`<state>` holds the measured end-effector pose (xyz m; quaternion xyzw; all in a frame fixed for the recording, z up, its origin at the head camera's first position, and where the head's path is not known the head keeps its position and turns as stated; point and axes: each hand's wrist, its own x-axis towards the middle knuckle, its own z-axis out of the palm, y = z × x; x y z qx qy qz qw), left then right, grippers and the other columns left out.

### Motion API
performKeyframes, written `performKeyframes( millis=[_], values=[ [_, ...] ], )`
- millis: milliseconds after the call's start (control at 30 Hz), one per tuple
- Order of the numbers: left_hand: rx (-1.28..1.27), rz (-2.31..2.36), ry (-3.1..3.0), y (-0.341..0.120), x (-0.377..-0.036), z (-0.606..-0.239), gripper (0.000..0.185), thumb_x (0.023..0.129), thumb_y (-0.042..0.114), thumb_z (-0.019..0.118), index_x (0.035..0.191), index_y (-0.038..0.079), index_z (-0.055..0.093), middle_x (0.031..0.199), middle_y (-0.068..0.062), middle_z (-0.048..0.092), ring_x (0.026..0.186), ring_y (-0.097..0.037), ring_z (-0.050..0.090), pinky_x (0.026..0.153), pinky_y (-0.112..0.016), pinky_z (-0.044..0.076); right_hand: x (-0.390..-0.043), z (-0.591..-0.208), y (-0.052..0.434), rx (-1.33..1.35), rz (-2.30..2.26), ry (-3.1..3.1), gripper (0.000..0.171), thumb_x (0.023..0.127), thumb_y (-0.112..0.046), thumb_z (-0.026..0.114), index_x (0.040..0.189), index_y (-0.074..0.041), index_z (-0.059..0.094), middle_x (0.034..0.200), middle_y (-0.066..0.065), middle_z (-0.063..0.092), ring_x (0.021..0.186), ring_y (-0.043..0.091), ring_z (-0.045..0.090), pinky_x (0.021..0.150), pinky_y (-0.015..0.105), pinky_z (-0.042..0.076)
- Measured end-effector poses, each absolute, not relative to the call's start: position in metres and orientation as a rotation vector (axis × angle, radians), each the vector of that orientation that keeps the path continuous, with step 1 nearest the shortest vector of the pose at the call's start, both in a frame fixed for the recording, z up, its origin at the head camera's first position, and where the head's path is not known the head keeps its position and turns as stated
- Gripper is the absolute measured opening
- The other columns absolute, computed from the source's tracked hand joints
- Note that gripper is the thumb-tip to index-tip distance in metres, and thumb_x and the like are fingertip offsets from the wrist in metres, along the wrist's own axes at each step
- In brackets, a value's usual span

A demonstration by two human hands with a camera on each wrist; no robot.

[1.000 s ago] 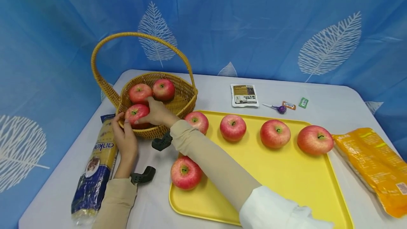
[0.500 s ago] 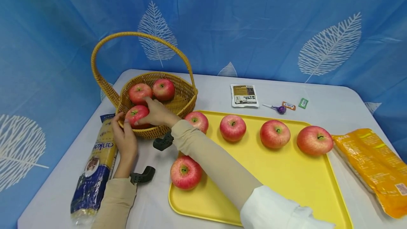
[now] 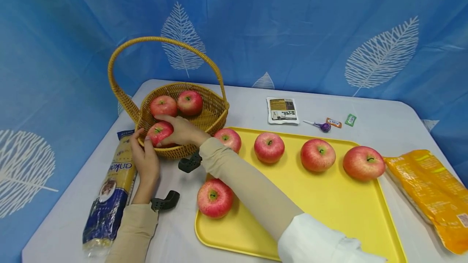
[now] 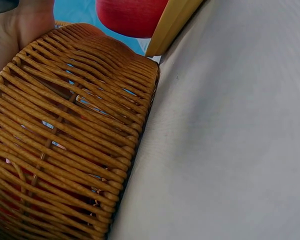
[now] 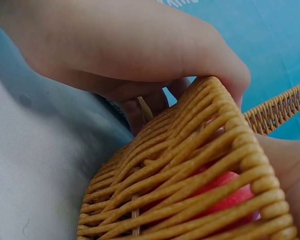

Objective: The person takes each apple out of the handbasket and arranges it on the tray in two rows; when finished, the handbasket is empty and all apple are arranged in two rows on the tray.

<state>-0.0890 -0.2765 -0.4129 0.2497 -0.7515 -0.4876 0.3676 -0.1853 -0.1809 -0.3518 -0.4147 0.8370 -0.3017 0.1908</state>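
A wicker basket (image 3: 213,111) with a tall handle holds three red apples. My right hand (image 3: 180,130) reaches into it and grips the nearest apple (image 3: 159,131). My left hand (image 3: 143,153) holds the basket's near rim, its fingers curled over the edge. In the right wrist view the left hand (image 5: 130,45) wraps the woven rim (image 5: 190,170), and the red apple (image 5: 225,196) shows through the weave. The left wrist view shows the basket wall (image 4: 65,140) close up. A yellow tray (image 3: 329,210) to the right carries several apples, the nearest (image 3: 215,198) at its front left corner.
A long blue noodle packet (image 3: 109,190) lies left of my left arm. An orange bag (image 3: 427,190) lies at the table's right edge. Behind the tray are a sachet (image 3: 281,110), a purple lollipop (image 3: 322,125) and two small sweets. A blue curtain hangs behind.
My right hand has settled a little further over the nearest apple in the basket. The left hand, basket and tray apples have stayed put.
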Motion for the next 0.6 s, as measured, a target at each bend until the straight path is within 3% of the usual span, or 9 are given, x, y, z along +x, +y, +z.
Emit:
performKeyframes(
  millis=[233,600],
  values=[
    [0.635,-1.251,-1.937,-0.2770,-0.0885,-0.4134,0.036,0.094,0.023,0.037,0.127,0.009,0.042,0.135,-0.006,0.042,0.129,-0.015,0.033,0.110,-0.034,0.022,-0.1847,-0.3520,-0.1796,-1.223,-0.774,2.336,0.063,0.079,-0.043,0.064,0.136,-0.036,0.038,0.135,-0.004,0.047,0.118,0.013,0.039,0.094,0.028,0.040],
    [0.620,-1.253,-1.935,-0.2767,-0.0872,-0.4128,0.037,0.094,0.022,0.036,0.127,0.008,0.042,0.135,-0.007,0.042,0.130,-0.016,0.033,0.110,-0.035,0.022,-0.1871,-0.3527,-0.1770,-1.322,-0.797,2.337,0.050,0.080,-0.039,0.066,0.128,-0.031,0.052,0.131,-0.003,0.052,0.121,0.013,0.041,0.097,0.025,0.037]
  ],
)
